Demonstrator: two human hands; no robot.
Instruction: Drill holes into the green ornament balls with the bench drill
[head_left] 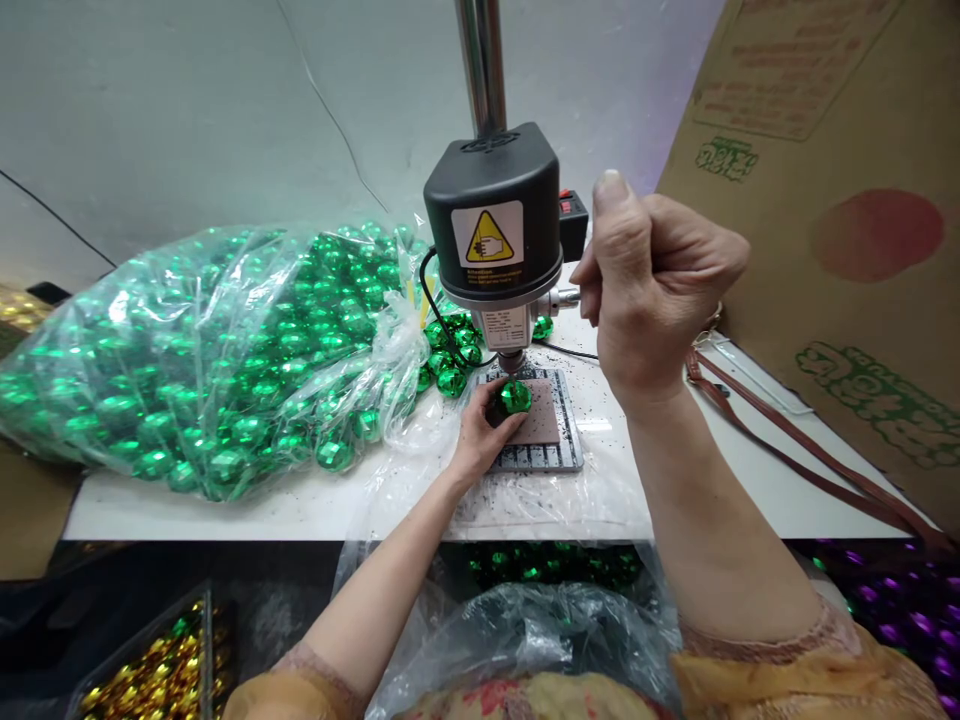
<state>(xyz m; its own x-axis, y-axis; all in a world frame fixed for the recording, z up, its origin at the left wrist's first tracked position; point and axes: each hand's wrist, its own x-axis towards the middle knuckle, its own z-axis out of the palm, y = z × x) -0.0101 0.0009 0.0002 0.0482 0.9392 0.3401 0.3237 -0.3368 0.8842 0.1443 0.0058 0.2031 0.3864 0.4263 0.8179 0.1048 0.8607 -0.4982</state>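
My left hand (484,435) grips a shiny green faceted ball (514,397) between thumb and fingers. The ball rests on a brown pad (544,425) over the slotted metal base plate (571,458) of a small bench drill press (495,215). Just above the ball is the press's chuck (511,362); whether its tip touches the ball I cannot tell. My right hand (652,290) is raised at the right of the press, its fist closed around the feed handle, which is mostly hidden. Only the handle's metal hub (564,299) shows beside the fingers.
Left of the press lies a big clear bag (202,350) of green balls, with loose green balls (452,378) near its mouth. A cardboard box (840,250) and a brown strap (795,440) stand right. Below the table edge are a plastic bag (540,630) and gold balls (150,670).
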